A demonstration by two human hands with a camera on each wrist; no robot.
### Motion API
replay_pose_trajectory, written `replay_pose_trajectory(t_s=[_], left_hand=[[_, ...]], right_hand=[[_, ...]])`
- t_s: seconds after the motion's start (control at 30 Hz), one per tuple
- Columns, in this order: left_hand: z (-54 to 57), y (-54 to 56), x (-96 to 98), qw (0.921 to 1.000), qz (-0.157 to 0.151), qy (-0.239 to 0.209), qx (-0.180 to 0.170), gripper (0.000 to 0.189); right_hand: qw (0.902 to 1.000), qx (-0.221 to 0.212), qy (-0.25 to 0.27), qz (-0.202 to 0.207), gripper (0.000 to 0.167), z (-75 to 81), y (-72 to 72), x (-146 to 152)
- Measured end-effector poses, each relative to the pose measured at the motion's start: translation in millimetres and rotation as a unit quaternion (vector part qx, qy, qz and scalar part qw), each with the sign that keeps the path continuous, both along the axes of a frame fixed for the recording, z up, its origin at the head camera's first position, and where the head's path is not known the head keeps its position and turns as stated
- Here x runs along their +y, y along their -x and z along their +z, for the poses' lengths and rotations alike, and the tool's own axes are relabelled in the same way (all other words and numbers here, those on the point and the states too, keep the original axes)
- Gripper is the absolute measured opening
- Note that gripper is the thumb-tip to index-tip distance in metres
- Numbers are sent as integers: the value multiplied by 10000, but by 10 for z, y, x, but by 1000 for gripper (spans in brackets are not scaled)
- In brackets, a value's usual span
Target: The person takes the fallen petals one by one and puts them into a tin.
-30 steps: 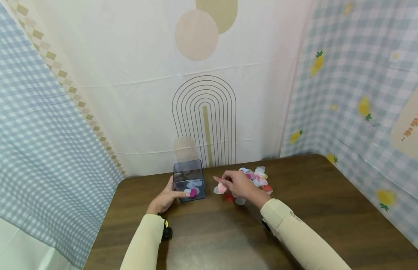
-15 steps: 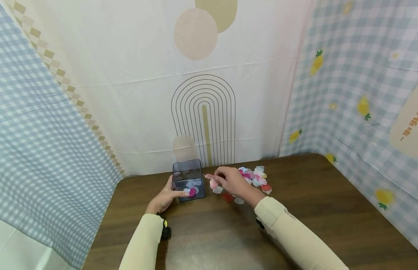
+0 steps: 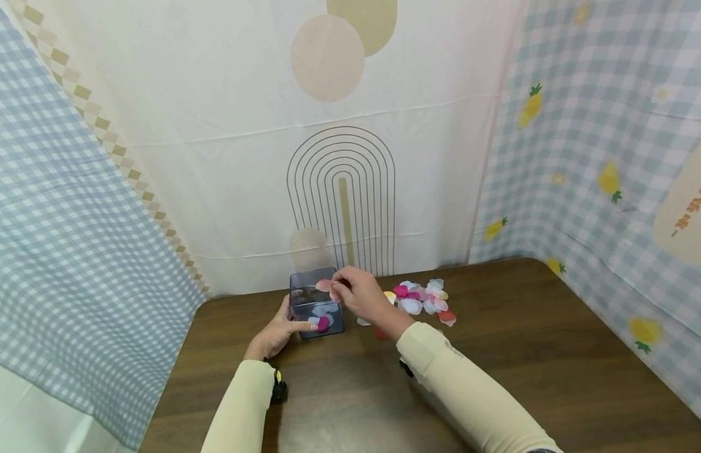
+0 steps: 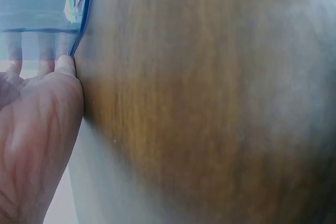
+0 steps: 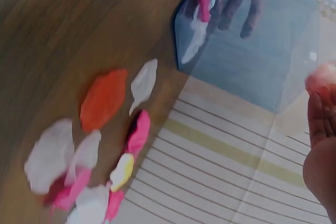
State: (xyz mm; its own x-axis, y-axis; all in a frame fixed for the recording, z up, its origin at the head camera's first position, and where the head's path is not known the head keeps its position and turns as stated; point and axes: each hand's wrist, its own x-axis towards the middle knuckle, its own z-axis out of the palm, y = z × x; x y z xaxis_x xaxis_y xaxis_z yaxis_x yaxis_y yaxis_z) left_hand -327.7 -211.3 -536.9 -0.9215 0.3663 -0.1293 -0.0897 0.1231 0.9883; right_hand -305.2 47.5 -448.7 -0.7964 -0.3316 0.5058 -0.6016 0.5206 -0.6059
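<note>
A see-through bluish plastic box [image 3: 340, 324] stands on the table, with several pale petals and a magenta petal [image 3: 323, 324] inside. My left hand [image 3: 278, 332] grips its left side, thumb across the front; in the left wrist view the fingers show through the wall of the box [image 4: 31, 9]. Over the box's right rim, my right hand [image 3: 362, 294] pinches a pink artificial petal [image 3: 323, 285], perhaps more than one. That pink petal [image 5: 321, 78] is blurred at the right edge of the right wrist view, beside the box [image 5: 278, 51].
Loose white, magenta and yellow-tinged petals [image 3: 410, 306] lie to the right of the box on the brown wooden table [image 3: 498, 352]. A red-orange petal [image 5: 103, 100] and a white petal [image 5: 143, 83] lie nearest the box. Printed cloth [image 3: 243, 201] hangs behind the table.
My right hand has moved left and up with the pink petal, from beside the petal pile to above the box. My left hand and the box have stayed in place.
</note>
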Motion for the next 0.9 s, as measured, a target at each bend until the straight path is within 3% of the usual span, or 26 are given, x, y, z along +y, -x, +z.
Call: replay_pose_trajectory(t_s=[0.27,0.53,0.9], left_hand=[[-9,-9,9,10000,52,-46,0,108],[-4,-1,-7,10000,21,-10,58,108],[-12,2,7,10000,-14,-54,9,102]], right_hand=[[9989,69,277,-371,7,-79,100,-135],[9986,-229,328,-334,11,-99,195,-216],[9972,-408,-564,-279,12,-66,298,-369]])
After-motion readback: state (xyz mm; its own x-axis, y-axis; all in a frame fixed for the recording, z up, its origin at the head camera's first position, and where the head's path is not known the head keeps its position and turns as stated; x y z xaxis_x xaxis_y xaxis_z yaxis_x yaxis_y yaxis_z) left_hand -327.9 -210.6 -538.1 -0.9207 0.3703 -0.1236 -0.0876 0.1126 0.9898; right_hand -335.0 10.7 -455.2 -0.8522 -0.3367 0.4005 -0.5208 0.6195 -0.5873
